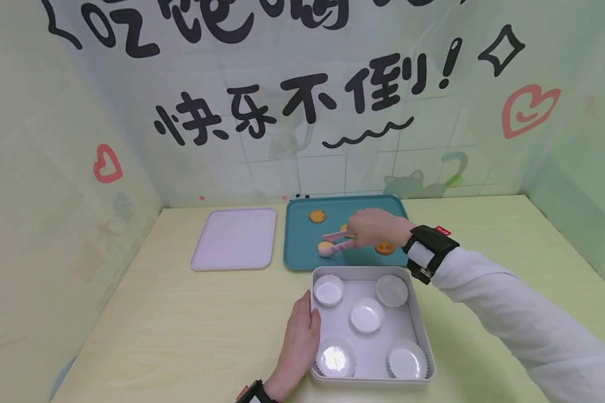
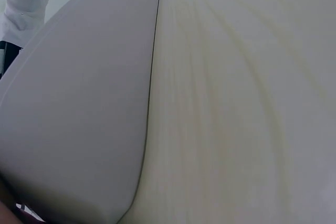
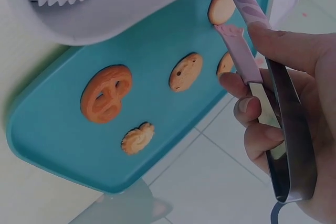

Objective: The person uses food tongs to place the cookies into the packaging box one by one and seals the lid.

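My right hand [image 1: 375,226] grips a pair of metal tongs [image 3: 286,129] with pink and lilac tips. Those tips sit at either side of a round cookie [image 3: 221,8] over the teal tray [image 1: 302,260]; I cannot tell whether it is lifted. Close by on this tray are a pretzel-shaped cookie [image 3: 106,94], a cookie with dark spots [image 3: 186,72] and a small swirled cookie [image 3: 137,138]. My left hand [image 1: 299,336] rests against the left side of a pale square box [image 1: 370,383]. Inside the box stand several white fluted cups [image 1: 366,315].
Left of the teal tray lies a pale lilac tray [image 1: 234,239]. Another spotted cookie [image 1: 317,216] is near the teal tray's back left corner. A printed wall sheet [image 1: 302,162] rises behind the wooden table [image 1: 181,330], with side panels left and right.
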### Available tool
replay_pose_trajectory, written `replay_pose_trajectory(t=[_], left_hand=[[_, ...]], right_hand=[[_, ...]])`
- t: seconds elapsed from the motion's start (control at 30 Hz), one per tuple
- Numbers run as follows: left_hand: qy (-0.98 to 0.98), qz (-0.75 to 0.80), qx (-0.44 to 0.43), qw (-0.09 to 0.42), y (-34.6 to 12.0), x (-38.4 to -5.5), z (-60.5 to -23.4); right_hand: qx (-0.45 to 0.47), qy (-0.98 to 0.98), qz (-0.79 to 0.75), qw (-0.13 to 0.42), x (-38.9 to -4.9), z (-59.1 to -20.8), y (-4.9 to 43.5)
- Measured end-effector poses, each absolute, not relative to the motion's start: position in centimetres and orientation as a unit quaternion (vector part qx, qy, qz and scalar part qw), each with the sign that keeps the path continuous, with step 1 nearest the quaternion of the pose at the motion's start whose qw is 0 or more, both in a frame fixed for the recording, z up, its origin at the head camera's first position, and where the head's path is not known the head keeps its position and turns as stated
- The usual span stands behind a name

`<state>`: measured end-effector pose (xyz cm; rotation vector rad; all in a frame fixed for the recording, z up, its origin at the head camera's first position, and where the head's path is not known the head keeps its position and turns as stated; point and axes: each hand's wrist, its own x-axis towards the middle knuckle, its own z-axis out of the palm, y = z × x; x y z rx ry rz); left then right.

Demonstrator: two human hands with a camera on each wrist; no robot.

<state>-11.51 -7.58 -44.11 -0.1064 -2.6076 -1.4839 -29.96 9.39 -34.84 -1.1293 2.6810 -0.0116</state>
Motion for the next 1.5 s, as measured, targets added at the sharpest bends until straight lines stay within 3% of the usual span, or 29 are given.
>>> replay_pose_trajectory(t=[0.6,1.0,1.5], left_hand=[[-0.863,-0.499,-0.041,0.073,-7.5,-11.5,-44.4],[-0.866,-0.492,-0.046,0.078,-7.6,-11.6,-44.4],[-0.870,-0.486,-0.037,0.073,-7.6,-11.5,-44.3]], right_hand=[[-0.373,0.923,-0.008,0.098,-29.1,-33.8,11.4],[-0.440,0.898,-0.020,-0.002,-24.5,-31.0,14.0],[-0.487,0.873,-0.024,0.010,-20.8,-32.8,13.5]])
